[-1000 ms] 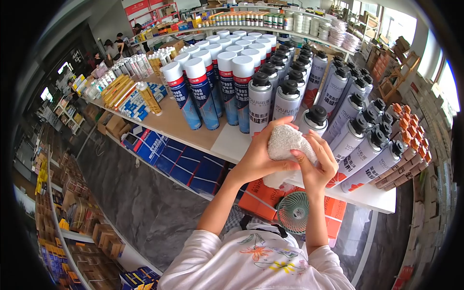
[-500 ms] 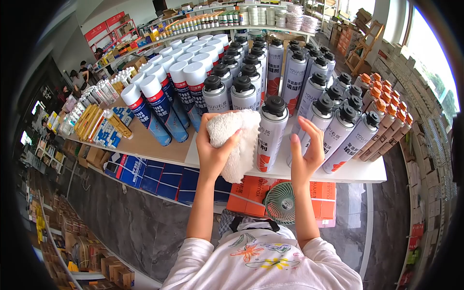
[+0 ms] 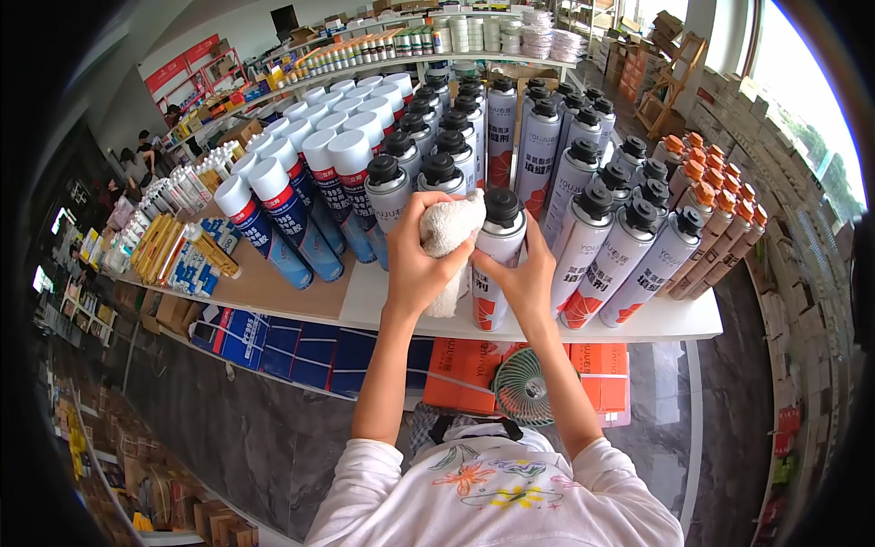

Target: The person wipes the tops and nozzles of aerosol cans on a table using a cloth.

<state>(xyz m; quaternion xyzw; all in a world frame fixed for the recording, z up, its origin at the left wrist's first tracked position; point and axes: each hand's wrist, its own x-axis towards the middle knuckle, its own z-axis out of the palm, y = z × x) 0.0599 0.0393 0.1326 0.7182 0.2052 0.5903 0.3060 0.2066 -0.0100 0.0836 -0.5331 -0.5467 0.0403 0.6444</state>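
Note:
A bunched white cloth (image 3: 449,226) is in my left hand (image 3: 421,260), whose fingers curl round it from the left. My right hand (image 3: 527,272) wraps round a white spray can (image 3: 487,305) with a black cap, thumb on its front and fingers along its right side. The can is upright at the front of the white table (image 3: 401,314), and the cloth is close against its left side; whether they touch I cannot tell. More black-capped cans (image 3: 583,242) stand to the right, and others (image 3: 389,193) behind my left hand.
Blue cans with white caps (image 3: 273,214) stand in rows on the left. Orange-capped brown cans (image 3: 720,232) fill the right end. Below the tabletop are orange boxes (image 3: 465,374), blue boxes (image 3: 301,351) and a green fan (image 3: 527,387).
My right hand has moved left and closed round the front can. My left hand and the cloth have come next to that can. The view has shifted slightly.

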